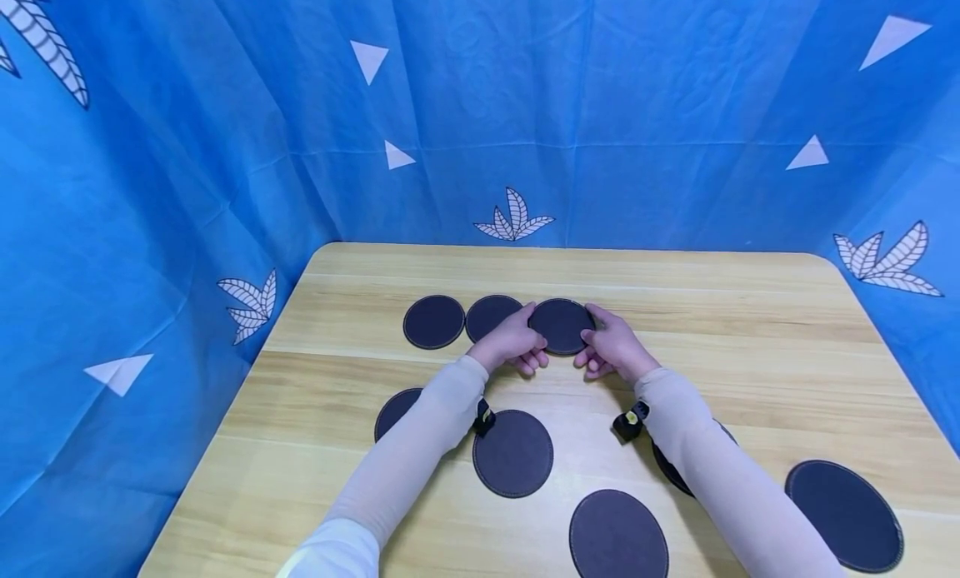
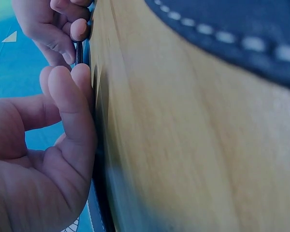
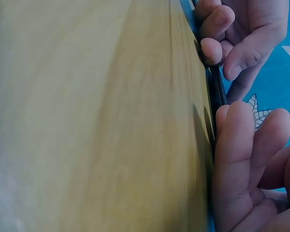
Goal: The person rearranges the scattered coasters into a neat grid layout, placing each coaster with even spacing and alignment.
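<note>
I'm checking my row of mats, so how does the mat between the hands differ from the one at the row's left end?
The held mat is gripped at its edges by the left hand and right hand; the left-end mat lies untouched. Fingers cover bits of the held mat's rim, while the left-end mat's rim shows whole. Both are dark and round.

No text legible; the yellow mark (image 1: 632, 417) on a wrist device (image 1: 624, 429) seems too small.
</note>
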